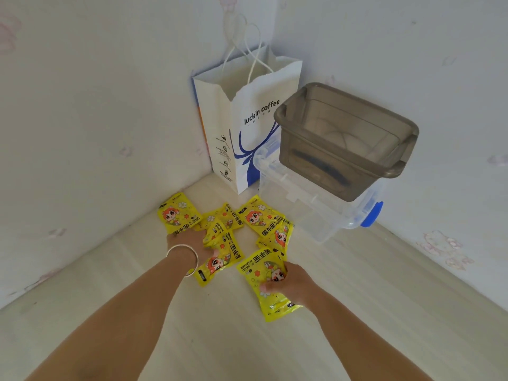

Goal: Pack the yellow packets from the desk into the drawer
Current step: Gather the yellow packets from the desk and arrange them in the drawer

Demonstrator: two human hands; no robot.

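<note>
On a pale wood-grain counter set in a wallpapered corner, yellow packets lie scattered. Left hand, its wrist wearing a bangle, holds one packet, its grip curled round it; right hand pinches another packet. Behind stand a white paper bag and a grey bin atop a clear lidded box.

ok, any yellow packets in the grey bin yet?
No: the grey bin holds no packets; the yellow packets all lie on the desk, under both hands.
</note>
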